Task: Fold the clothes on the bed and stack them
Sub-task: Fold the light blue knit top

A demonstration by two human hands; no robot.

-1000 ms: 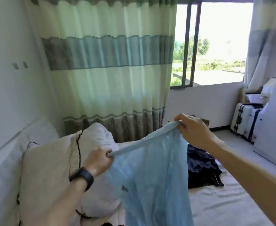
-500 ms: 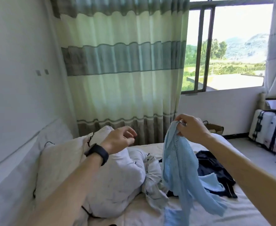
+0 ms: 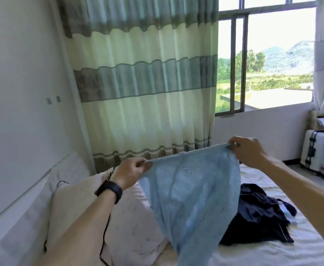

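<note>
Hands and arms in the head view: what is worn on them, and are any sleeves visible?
No sleeves are visible: the left arm and the right arm are bare up to the picture's edge. A black wristband, like a watch or fitness tracker, sits on the left wrist. The left hand and right hand wear no gloves.

Your bed (image 3: 272, 252) is made up in white, and its cover is creased on the right side. At its left end you have pale pillows (image 3: 76, 204) piled up, with a thin black cable (image 3: 105, 233) trailing over them. A crumpled dark navy garment (image 3: 257, 214) lies to the right of the pillows.
</note>
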